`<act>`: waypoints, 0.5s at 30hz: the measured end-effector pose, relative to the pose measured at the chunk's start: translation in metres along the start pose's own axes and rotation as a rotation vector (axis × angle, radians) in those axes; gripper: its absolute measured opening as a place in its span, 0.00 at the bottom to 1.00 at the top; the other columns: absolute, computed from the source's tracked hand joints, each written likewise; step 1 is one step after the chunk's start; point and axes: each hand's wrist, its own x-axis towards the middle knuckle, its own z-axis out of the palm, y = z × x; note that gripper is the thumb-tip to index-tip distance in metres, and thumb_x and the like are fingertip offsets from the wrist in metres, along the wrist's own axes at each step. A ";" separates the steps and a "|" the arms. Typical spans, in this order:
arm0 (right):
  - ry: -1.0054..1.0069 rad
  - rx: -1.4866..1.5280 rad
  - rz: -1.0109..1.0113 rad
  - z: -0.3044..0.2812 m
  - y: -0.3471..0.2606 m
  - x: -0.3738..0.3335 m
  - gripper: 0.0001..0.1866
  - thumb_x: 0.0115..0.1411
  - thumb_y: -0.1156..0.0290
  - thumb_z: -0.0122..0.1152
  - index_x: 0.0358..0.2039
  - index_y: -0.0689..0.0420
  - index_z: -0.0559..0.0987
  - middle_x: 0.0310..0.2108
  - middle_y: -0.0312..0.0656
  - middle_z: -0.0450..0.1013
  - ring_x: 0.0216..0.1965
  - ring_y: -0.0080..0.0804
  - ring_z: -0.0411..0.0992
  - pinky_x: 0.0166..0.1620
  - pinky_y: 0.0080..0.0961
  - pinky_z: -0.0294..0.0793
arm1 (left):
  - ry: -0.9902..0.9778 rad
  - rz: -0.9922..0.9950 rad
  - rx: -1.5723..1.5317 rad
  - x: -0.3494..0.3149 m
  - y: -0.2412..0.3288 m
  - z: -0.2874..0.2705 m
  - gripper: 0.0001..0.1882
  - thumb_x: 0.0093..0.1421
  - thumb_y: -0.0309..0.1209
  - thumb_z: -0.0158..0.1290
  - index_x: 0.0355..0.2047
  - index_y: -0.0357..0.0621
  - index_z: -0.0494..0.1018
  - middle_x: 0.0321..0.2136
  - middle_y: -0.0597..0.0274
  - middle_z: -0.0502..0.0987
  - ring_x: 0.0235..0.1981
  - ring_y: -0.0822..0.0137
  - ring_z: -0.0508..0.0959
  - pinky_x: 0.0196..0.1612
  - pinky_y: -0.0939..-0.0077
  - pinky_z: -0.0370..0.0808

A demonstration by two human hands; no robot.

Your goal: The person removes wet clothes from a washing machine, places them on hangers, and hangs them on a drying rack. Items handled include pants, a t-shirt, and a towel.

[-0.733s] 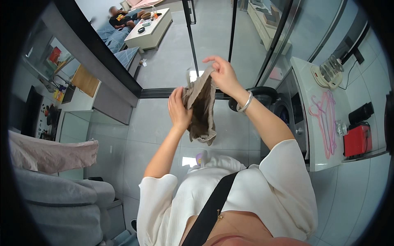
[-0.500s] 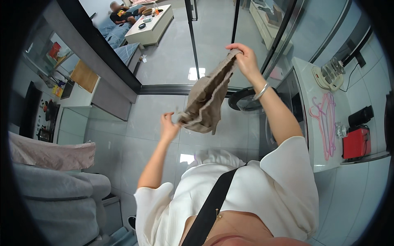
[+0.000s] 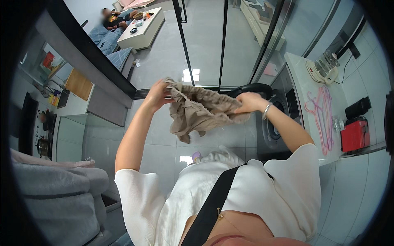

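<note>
A pair of taupe pants hangs in the air in front of me, its gathered elastic waistband stretched wide and the fabric drooping below. My left hand is closed on the left end of the waistband. At the other end, my right hand, with a silver bangle at the wrist, pinches the band with the thumb on top. The waist opening faces up toward me, and the legs are bunched, so their length cannot be made out. Just beyond my right hand stands the open round door of a front-loading washing machine.
On the white counter at right lie pink and purple hangers, beside a glass kettle and a red box. Grey fabric hangs at lower left. Black-framed glass doors stand ahead; a person sits beyond.
My left hand has risen and now grips the waistband's left end. My right hand has come down and rightward. The pants have swung from a steep slant to nearly level.
</note>
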 end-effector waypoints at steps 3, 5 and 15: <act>0.036 0.010 0.043 0.031 -0.010 0.016 0.24 0.52 0.52 0.51 0.34 0.62 0.77 0.35 0.52 0.74 0.38 0.48 0.72 0.41 0.37 0.71 | -0.004 0.050 0.217 0.008 0.010 0.026 0.12 0.55 0.30 0.45 0.41 0.47 0.64 0.38 0.59 0.72 0.41 0.59 0.73 0.42 0.56 0.70; 0.195 0.308 -0.100 0.040 0.008 0.029 0.17 0.55 0.63 0.48 0.35 0.65 0.75 0.34 0.53 0.74 0.37 0.46 0.72 0.41 0.34 0.70 | 0.168 0.424 0.965 0.015 0.010 0.024 0.14 0.51 0.27 0.47 0.40 0.46 0.65 0.36 0.59 0.73 0.40 0.56 0.73 0.39 0.56 0.70; 0.369 1.796 -0.182 -0.028 -0.028 -0.040 0.08 0.57 0.80 0.43 0.38 0.60 0.66 0.37 0.41 0.68 0.40 0.28 0.69 0.45 0.31 0.72 | 0.138 -0.391 -0.232 0.081 -0.152 -0.043 0.26 0.56 0.55 0.43 0.47 0.51 0.67 0.44 0.57 0.71 0.44 0.56 0.72 0.44 0.46 0.68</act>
